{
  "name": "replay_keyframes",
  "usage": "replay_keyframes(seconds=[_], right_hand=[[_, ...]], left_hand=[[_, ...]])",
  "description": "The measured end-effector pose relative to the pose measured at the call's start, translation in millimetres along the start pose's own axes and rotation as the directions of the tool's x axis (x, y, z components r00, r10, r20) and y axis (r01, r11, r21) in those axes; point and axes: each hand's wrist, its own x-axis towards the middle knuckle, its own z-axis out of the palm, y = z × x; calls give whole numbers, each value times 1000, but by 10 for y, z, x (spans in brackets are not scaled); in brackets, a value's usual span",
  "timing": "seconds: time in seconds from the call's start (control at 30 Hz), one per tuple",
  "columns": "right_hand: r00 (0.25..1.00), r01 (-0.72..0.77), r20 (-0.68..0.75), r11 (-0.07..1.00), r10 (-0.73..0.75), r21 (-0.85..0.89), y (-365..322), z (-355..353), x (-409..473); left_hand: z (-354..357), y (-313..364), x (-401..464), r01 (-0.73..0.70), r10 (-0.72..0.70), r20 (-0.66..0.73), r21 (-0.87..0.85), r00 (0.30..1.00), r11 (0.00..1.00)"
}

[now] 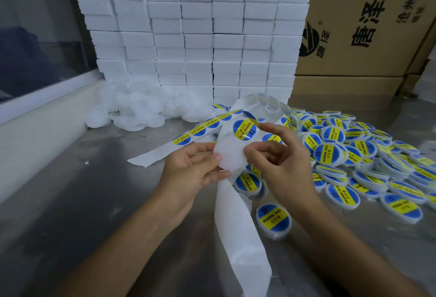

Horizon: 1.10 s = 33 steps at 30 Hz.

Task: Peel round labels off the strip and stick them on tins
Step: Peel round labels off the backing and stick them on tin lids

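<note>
White backing strip runs lengthwise from hands toward camera.

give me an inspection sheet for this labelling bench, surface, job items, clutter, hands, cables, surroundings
Surface: grey metal bench, scuffed, with a few white specks.
Job's things: label strip with blue and yellow round labels looping over the hands; its bare backing trails toward the camera. One unlabelled tin is held. Labelled tins are piled at right; unlabelled tins are heaped at back left.
Clutter: nothing seen beyond the job's stock.
Hands: left hand grips the blank tin; right hand pinches a label at the strip.
Cables: nothing seen.
Surroundings: stacked white boxes behind, cardboard cartons at right, a window at left.
</note>
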Motion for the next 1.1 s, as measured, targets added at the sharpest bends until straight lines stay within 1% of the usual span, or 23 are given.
replay_keyframes(seconds=[0.07,0.17,0.23,0.3,0.4,0.43,0.5,0.63,1.1], right_hand=[[999,36,-35,998,-38,-56,-11,11,-8],[984,114,-116,980,-134,-165,-41,-12,20],[973,142,-156,973,-171,-182,-64,-52,54],[981,97,-158,991,-111,-95,-94,-76,76],[993,-97,-59,987,105,126,-130,-48,62],[987,-152,-21,977,157,152,-123,-35,56],[977,-214,31,966,212,145,-105,-7,40],[971,-236,64,965,230,116,-112,37,2],[970,-239,53,970,236,54,-111,44,-9]], left_hand=[[-37,-2,27,-2,2,-16,-30,1000,1000],[-108,11,74,8,-14,-46,-127,999,992],[-138,16,89,10,-21,-54,-191,998,981],[-148,15,91,12,-23,-47,-222,999,975],[-123,8,79,21,-31,-43,-221,999,975],[-110,6,73,22,-31,-40,-215,999,976],[-89,2,59,22,-27,-27,-200,999,980],[-61,-3,36,34,-33,9,-178,999,983],[-57,-9,29,34,-38,-22,-166,999,986]])
